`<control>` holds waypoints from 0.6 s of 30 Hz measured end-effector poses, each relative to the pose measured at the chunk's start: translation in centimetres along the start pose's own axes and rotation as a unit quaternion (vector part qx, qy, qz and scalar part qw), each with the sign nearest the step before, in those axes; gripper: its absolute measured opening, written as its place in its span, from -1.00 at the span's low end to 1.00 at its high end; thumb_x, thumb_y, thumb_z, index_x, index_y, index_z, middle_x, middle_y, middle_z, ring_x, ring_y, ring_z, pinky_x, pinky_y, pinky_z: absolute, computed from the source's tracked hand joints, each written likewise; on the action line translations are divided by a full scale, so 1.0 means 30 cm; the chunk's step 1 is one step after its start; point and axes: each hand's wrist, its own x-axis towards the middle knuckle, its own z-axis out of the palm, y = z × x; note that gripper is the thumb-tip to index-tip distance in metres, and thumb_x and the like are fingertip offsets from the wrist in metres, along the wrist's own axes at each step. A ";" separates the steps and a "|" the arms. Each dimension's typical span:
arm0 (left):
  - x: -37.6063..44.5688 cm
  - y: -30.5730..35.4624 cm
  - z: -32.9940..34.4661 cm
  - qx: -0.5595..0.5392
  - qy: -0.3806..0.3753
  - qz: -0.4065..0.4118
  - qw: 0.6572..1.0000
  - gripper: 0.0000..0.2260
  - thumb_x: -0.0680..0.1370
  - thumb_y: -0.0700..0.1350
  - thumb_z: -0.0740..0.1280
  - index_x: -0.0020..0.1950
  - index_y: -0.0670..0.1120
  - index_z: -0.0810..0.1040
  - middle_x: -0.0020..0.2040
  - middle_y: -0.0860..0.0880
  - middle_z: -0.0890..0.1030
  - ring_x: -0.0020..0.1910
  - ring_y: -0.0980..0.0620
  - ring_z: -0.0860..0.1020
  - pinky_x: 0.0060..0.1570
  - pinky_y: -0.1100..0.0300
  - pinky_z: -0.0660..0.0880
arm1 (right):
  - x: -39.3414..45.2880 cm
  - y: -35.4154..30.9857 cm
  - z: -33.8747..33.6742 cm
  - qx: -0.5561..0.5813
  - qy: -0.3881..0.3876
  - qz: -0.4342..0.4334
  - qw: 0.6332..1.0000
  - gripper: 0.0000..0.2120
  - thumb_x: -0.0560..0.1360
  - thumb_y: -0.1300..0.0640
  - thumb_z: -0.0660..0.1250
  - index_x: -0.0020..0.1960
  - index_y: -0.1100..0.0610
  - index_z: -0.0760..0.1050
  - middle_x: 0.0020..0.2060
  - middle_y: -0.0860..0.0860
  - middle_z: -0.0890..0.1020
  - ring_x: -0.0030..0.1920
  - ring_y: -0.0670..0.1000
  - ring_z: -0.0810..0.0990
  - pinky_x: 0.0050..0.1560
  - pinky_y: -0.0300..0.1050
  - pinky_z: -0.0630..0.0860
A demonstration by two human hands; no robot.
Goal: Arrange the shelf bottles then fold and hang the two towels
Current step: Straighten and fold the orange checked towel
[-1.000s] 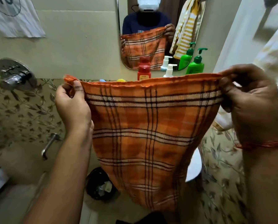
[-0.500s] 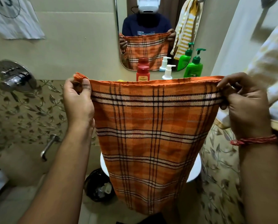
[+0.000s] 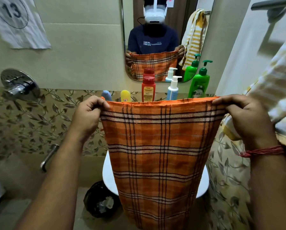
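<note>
An orange plaid towel [image 3: 157, 146] hangs stretched out in front of me. My left hand [image 3: 87, 117] pinches its top left corner and my right hand [image 3: 245, 117] pinches its top right corner. Behind its top edge a row of bottles stands below the mirror: a grey-blue one [image 3: 106, 95], a yellow one [image 3: 125, 95], a red one [image 3: 148, 88], a white pump bottle [image 3: 173, 88] and a green pump bottle [image 3: 199, 83]. The shelf under them is hidden by the towel. A yellow and white striped towel [image 3: 271, 100] hangs at the right edge.
A mirror [image 3: 155, 30] on the wall reflects me and the towels. A white basin [image 3: 202, 185] sits behind the plaid towel, with a black bin [image 3: 100, 200] on the floor to its left. A chrome shower valve [image 3: 19, 85] and spout [image 3: 48, 157] project from the left wall.
Both hands have lowered the plaid towel, so the bottles now show above its top edge. The view has tilted down a little.
</note>
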 end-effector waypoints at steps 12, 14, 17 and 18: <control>-0.017 0.127 0.153 -0.060 -0.040 -0.017 0.997 -0.74 0.61 -0.38 0.21 -0.02 -0.08 0.62 -0.05 0.05 0.62 -0.09 0.24 0.58 0.00 0.28 0.54 | 0.023 -0.095 0.091 -0.203 -0.116 -0.284 0.930 -0.89 0.43 0.28 0.48 -0.07 0.15 0.63 -0.17 -0.02 0.55 -0.14 -0.03 0.50 -0.08 -0.16 0.50; -0.030 0.156 0.198 -0.065 -0.082 -0.004 0.995 -0.79 0.62 -0.37 0.22 0.02 -0.14 0.61 -0.05 0.02 0.61 -0.06 0.20 0.58 0.08 0.21 0.53 | 0.032 -0.123 0.142 -0.206 -0.148 -0.296 0.921 -0.91 0.43 0.22 0.47 -0.08 0.17 0.59 -0.07 0.03 0.50 -0.07 0.02 0.49 -0.08 -0.13 0.48; -0.049 0.178 0.253 -0.065 -0.134 0.012 0.989 -0.83 0.66 -0.25 0.23 0.05 -0.12 0.62 -0.01 0.00 0.62 0.00 0.15 0.60 0.09 0.20 0.55 | 0.035 -0.163 0.204 -0.135 -0.232 -0.265 0.926 -0.91 0.49 0.14 0.40 -0.05 0.12 0.52 -0.11 -0.05 0.56 -0.10 -0.07 0.54 -0.14 -0.27 0.47; -0.051 0.180 0.265 -0.066 -0.145 0.013 0.987 -0.83 0.67 -0.19 0.23 0.06 -0.08 0.63 0.01 -0.01 0.62 0.04 0.10 0.61 0.10 0.17 0.57 | 0.034 -0.175 0.222 -0.117 -0.241 -0.258 0.928 -0.89 0.48 0.08 0.38 -0.05 0.10 0.51 -0.15 -0.07 0.59 -0.13 -0.10 0.55 -0.18 -0.25 0.48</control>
